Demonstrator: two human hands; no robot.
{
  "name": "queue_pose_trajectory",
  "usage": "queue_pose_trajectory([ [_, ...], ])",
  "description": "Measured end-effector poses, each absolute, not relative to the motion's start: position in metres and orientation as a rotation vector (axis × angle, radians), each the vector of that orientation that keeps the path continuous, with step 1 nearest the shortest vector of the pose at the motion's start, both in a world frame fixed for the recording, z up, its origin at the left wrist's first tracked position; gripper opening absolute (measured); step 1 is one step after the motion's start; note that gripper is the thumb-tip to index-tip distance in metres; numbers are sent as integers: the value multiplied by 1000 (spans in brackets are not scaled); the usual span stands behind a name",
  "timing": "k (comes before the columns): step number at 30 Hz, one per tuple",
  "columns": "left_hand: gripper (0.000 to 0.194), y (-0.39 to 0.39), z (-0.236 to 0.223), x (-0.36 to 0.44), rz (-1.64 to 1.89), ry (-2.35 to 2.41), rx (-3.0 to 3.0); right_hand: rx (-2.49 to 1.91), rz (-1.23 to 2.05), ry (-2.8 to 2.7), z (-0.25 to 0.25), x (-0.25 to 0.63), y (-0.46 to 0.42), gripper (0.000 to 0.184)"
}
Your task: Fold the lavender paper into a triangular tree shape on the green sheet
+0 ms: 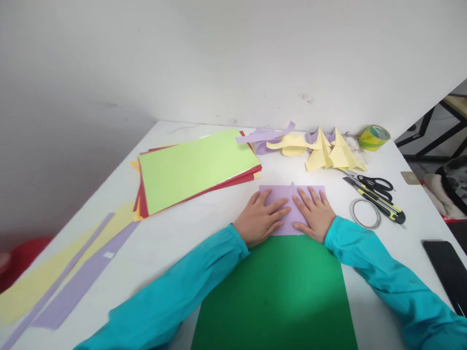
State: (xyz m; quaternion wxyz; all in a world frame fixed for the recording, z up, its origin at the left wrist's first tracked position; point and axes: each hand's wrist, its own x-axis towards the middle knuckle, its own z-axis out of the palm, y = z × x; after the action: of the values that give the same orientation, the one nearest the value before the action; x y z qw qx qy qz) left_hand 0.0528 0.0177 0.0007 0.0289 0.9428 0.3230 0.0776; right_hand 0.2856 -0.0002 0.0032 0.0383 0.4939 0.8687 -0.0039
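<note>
The surface is a white tabletop (146,265), with a pale, lightly marked wall (233,63) along its 12 o'clock side. Past its 2 o'clock edge stands a black metal frame (425,129); beyond 3 o'clock lies some fabric (440,197).

One creased purple paper (283,192) sits at the center of the dial, overlapping the far end of one dark green sheet (277,296) that runs toward 6 o'clock. The left hand (263,217) and the right hand (314,213) both lie flat on the purple paper, fingers spread wide, one each side of its middle crease.

Near 10 o'clock is one stack of colored paper (199,167), light green on top, red and orange edges showing; its sheets cannot be counted. At 8 o'clock lie two purple strips (85,277) with yellow paper (47,270). Curled scraps (292,145), purple and yellow, rest near 12 o'clock, and two pointed yellow folded shapes (328,150) at 1.

One yellow-green tape roll (374,137) is at 2 o'clock. Around 3 are one pair of black scissors (377,187), one utility knife (379,200) and one clear tape ring (352,214). One black phone (445,272) lies at 4.
</note>
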Motion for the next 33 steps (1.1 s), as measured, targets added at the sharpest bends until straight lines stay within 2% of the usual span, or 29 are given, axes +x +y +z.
queue_pose_trajectory([
  [8,40,18,2,53,278,993,2966,1583,16,2612,6,286,1,82],
  [16,43,18,6,55,222,1000,2961,1594,73,2662,11,291,11,62],
  [33,44,18,10,56,198,1016,2951,1820,151,2621,12,271,40,60],
])
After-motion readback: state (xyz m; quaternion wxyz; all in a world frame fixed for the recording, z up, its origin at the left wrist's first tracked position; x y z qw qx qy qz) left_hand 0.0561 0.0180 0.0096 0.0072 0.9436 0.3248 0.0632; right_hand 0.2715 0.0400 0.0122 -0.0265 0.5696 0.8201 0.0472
